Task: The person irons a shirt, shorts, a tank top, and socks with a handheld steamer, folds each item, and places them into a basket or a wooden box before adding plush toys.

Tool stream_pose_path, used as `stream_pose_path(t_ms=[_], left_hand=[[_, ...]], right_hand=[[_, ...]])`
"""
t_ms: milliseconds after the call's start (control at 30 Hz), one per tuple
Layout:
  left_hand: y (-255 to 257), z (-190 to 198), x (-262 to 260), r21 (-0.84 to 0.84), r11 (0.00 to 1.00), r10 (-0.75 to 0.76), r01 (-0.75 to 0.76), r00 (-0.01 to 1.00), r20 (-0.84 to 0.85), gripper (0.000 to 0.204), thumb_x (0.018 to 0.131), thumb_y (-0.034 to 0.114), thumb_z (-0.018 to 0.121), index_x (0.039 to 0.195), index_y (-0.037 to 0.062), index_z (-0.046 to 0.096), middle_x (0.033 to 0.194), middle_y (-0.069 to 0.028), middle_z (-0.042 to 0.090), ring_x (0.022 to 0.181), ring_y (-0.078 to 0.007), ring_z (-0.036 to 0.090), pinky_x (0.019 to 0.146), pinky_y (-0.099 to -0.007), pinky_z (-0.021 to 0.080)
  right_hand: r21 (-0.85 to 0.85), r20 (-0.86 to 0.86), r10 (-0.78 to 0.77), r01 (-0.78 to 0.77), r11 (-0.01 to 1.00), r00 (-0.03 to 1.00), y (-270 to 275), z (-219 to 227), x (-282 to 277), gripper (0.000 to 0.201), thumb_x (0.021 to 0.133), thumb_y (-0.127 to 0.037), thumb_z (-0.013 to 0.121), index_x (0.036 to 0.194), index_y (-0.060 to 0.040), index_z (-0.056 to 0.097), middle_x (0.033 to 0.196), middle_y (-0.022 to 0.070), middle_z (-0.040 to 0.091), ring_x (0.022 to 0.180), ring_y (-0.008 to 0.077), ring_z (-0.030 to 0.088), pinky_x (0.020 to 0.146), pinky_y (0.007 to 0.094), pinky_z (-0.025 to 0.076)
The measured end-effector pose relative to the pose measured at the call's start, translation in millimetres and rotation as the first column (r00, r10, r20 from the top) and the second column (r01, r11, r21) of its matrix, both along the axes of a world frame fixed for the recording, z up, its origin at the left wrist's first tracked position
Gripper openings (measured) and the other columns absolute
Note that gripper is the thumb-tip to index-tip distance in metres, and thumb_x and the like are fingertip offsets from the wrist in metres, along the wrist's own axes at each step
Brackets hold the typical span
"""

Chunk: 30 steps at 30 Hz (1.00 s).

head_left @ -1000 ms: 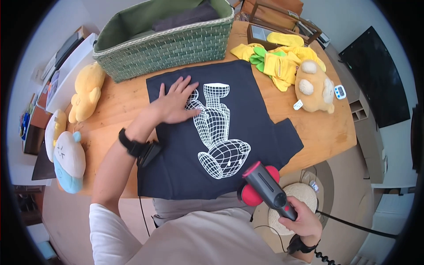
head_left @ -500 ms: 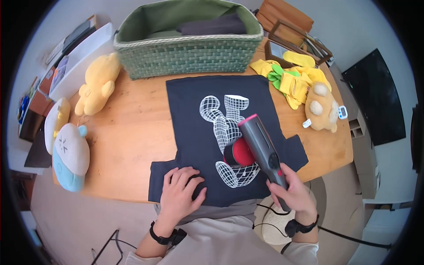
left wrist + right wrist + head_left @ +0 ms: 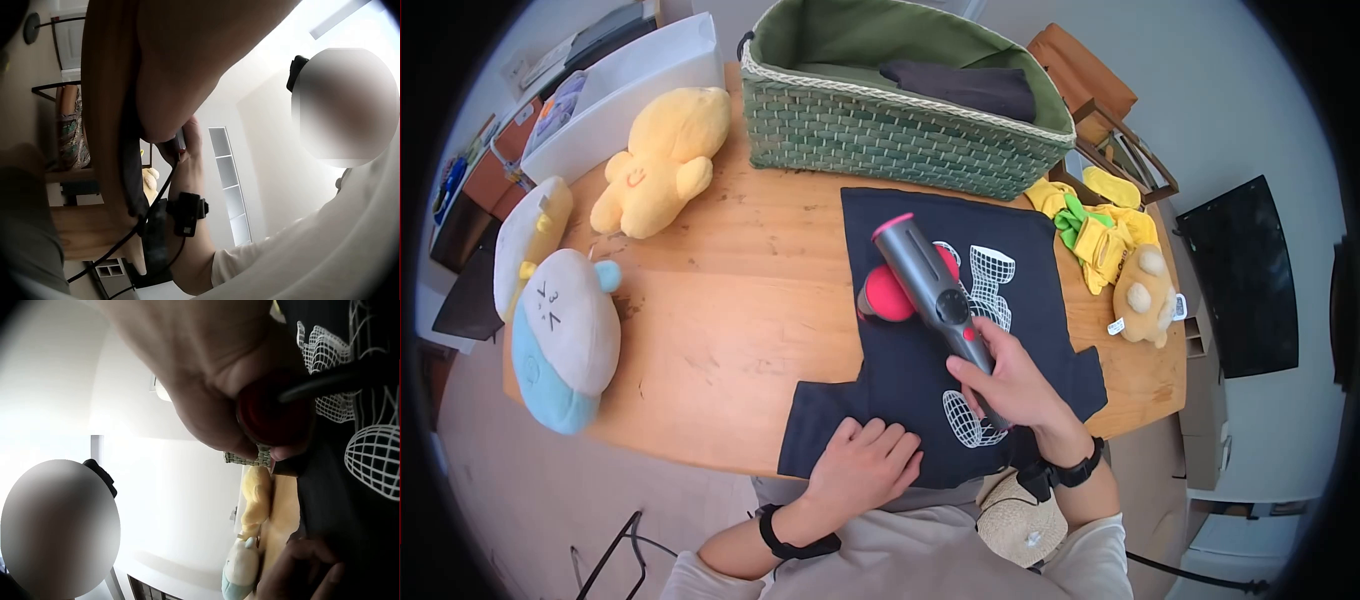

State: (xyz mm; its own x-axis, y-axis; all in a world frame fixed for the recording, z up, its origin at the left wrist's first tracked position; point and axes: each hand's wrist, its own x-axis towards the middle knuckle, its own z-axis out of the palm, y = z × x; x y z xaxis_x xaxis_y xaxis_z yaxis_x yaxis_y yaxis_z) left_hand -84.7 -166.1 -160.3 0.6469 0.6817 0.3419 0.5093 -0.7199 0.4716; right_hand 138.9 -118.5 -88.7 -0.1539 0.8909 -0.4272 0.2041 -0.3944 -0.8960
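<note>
A black T-shirt with a white wireframe figure lies spread on the wooden table, collar end toward the person. The right hand grips the handle of a grey corded garment steamer with red rounded sides. Its head overlaps the left part of the shirt and hides some of the print; the right wrist view shows the handle's red end and cord. By the near edge, beside the left sleeve, the left hand rests on the shirt, fingers loosely bent.
A green woven basket with dark cloth in it stands at the back. Plush toys, one yellow and one white-and-blue, sit at left. Yellow cloths and a tan plush lie at right. A cord runs off lower right.
The left hand has moved from the shirt's upper left to its near edge, its fingers now more bent. The right hand has carried the steamer from the near right up and left across the shirt.
</note>
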Motion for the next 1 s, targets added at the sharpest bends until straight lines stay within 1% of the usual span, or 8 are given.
stream_pose_path(t_ms=[433,633,700,733,800,900,967,1000], left_hand=[[-2,-8,-5,0.037,0.999,-0.026,0.027,1.000,-0.014,0.018,0.087,0.029,0.070,0.092,0.0129,0.066,0.080,0.0020,0.053,0.076,-0.0154,0.051,0.067,-0.0321,0.037],[-3,-7,-7,0.032,0.998,-0.048,0.049,0.999,-0.020,0.017,0.085,0.028,0.073,0.091,0.0136,0.066,0.079,0.0016,0.053,0.076,-0.0161,0.051,0.067,-0.0326,0.036],[-3,-5,-13,-0.090,0.993,-0.054,0.071,0.982,0.182,0.017,0.081,0.024,0.075,0.091,0.0137,0.066,0.078,0.0004,0.053,0.075,-0.0184,0.052,0.068,-0.0342,0.038],[-2,0,-20,-0.090,0.993,-0.055,0.073,0.981,0.185,0.017,0.081,0.024,0.075,0.091,0.0137,0.066,0.078,0.0004,0.053,0.075,-0.0184,0.052,0.068,-0.0342,0.038],[6,17,-40,-0.194,0.981,0.065,-0.032,0.983,0.170,0.018,0.078,0.018,0.076,0.091,0.0130,0.066,0.077,-0.0016,0.054,0.074,-0.0216,0.053,0.071,-0.0366,0.039],[21,17,-61,-0.160,0.972,0.195,-0.174,0.973,0.123,0.021,0.078,0.015,0.074,0.097,0.0111,0.068,0.075,-0.0034,0.052,0.075,-0.0232,0.054,0.072,-0.0382,0.039],[31,14,-69,-0.130,0.905,0.416,-0.406,0.907,0.065,0.027,0.079,0.012,0.073,0.106,0.0095,0.069,0.075,-0.0039,0.051,0.073,-0.0229,0.052,0.071,-0.0377,0.038],[31,11,-70,-0.127,0.908,0.409,-0.400,0.911,0.053,0.027,0.079,0.012,0.073,0.106,0.0095,0.069,0.075,-0.0039,0.051,0.073,-0.0229,0.052,0.071,-0.0377,0.038]], right_hand=[[0.085,0.020,-0.060,0.058,0.995,0.998,93,-15,-27,0.040,0.098,-0.017,0.066,0.127,0.0024,0.045,0.080,0.0026,0.053,0.051,0.0088,0.056,0.042,0.0252,0.046],[0.073,-0.010,-0.083,0.084,0.994,0.996,77,-6,-19,0.039,0.098,-0.015,0.066,0.127,0.0017,0.046,0.079,0.0026,0.054,0.051,0.0085,0.056,0.042,0.0250,0.046],[0.061,-0.032,-0.086,0.088,0.994,0.996,58,5,-12,0.038,0.098,-0.015,0.065,0.127,0.0016,0.046,0.079,0.0024,0.054,0.051,0.0083,0.056,0.042,0.0248,0.045],[0.085,-0.019,-0.065,0.067,0.994,0.998,45,9,-7,0.038,0.098,-0.013,0.065,0.128,0.0015,0.046,0.077,0.0020,0.053,0.051,0.0077,0.055,0.043,0.0242,0.045],[0.099,-0.005,-0.054,0.055,0.994,0.999,20,19,-3,0.037,0.098,-0.011,0.064,0.129,0.0015,0.047,0.076,0.0016,0.053,0.051,0.0071,0.055,0.043,0.0236,0.044],[0.033,0.012,-0.054,0.053,0.998,0.998,-16,22,3,0.040,0.096,-0.008,0.066,0.131,0.0006,0.047,0.075,0.0004,0.054,0.051,0.0056,0.053,0.045,0.0219,0.044],[0.000,0.039,-0.043,0.043,0.999,0.998,-38,16,8,0.042,0.096,-0.009,0.067,0.132,-0.0004,0.047,0.076,0.0005,0.054,0.052,0.0051,0.054,0.045,0.0216,0.044],[-0.029,0.078,-0.020,0.022,0.999,0.997,-47,14,7,0.044,0.095,-0.010,0.068,0.133,-0.0014,0.047,0.077,0.0006,0.055,0.052,0.0045,0.054,0.045,0.0213,0.044]])
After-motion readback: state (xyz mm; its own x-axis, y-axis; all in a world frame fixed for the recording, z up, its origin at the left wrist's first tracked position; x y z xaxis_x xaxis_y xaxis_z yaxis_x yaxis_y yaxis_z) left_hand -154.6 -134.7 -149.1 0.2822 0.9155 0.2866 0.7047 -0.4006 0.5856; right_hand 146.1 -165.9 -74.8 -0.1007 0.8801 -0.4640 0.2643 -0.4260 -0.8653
